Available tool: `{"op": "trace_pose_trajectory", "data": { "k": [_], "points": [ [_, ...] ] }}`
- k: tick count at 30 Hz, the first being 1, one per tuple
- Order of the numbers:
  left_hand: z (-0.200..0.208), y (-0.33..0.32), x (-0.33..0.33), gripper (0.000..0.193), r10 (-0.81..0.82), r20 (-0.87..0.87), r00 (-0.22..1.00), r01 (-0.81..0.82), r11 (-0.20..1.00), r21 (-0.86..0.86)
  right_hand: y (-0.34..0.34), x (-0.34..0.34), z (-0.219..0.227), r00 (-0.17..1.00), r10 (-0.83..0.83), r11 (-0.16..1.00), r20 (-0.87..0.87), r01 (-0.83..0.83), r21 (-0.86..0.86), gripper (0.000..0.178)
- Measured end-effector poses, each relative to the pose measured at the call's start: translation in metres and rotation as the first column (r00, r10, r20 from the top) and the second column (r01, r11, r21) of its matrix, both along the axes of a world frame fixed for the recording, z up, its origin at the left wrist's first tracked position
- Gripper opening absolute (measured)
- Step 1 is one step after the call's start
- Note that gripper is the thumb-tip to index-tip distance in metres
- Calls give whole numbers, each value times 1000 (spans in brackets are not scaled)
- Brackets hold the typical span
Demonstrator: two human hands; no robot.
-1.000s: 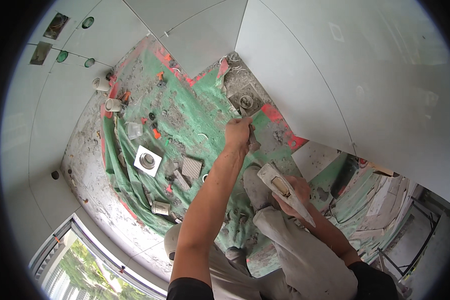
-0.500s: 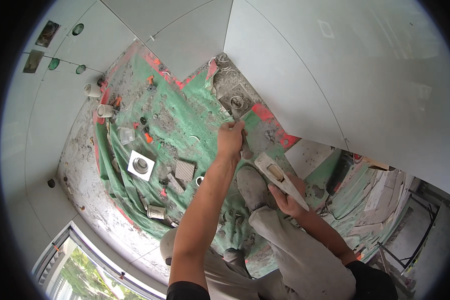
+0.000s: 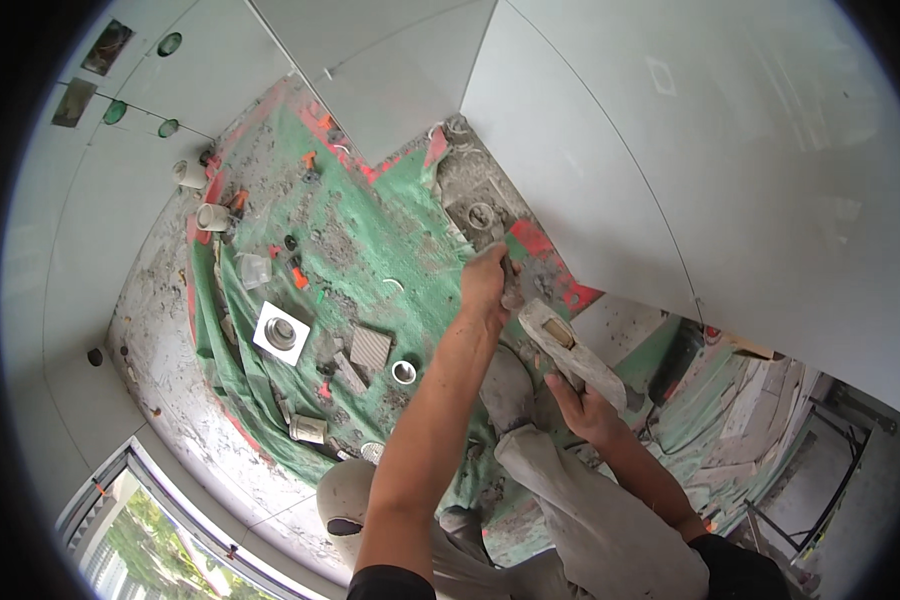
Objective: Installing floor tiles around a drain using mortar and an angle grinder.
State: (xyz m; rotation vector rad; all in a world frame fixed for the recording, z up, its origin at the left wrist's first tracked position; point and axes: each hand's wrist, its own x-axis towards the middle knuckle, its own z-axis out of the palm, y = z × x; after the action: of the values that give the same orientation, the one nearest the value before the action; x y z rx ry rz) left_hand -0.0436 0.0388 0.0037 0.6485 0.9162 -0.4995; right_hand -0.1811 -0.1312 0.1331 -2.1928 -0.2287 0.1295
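Note:
My left hand (image 3: 484, 280) is closed around a dusty chisel (image 3: 511, 288), its thick end toward me and its far end over a round pipe opening (image 3: 481, 215) in the bare, rough floor recess. Whether the tip touches anything I cannot tell. In my right hand (image 3: 588, 410) is a hammer (image 3: 576, 352) with a long, pale, dust-caked head; a brown wooden handle end shows in its eye. One end of the hammer head is close to the chisel's thick end. My fingers partly hide both handles.
Green sheeting (image 3: 390, 240) strewn with rubble covers the floor. On it lie a white square drain cover (image 3: 281, 333), a ribbed tile piece (image 3: 371, 347), a white ring (image 3: 403, 372) and several cups. A large grey wall panel (image 3: 610, 150) stands right of the recess.
The view has shifted slightly, so the floor and recess appear further right. The hammer head appears a little nearer the chisel's end. Both hands keep their holds.

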Motion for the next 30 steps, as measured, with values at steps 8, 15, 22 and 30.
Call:
{"op": "trace_pose_trajectory", "data": {
  "k": [8,15,22,30],
  "points": [
    [-15,-40,12,18,156,-38,987,-151,983,101,-8,2,21,1000,-7,1000,17,7,29,20],
    [-1,-35,25,17,211,-110,971,-205,977,67,-33,1,17,999,33,999,-41,-34,-30,39],
    [-6,-34,16,16,172,-71,982,-171,985,22,-21,3,-4,984,-9,999,178,19,-51,43],
    [4,-38,27,27,269,-112,956,-258,960,107,-10,19,23,999,-10,999,38,11,-40,41]
  ]
}}
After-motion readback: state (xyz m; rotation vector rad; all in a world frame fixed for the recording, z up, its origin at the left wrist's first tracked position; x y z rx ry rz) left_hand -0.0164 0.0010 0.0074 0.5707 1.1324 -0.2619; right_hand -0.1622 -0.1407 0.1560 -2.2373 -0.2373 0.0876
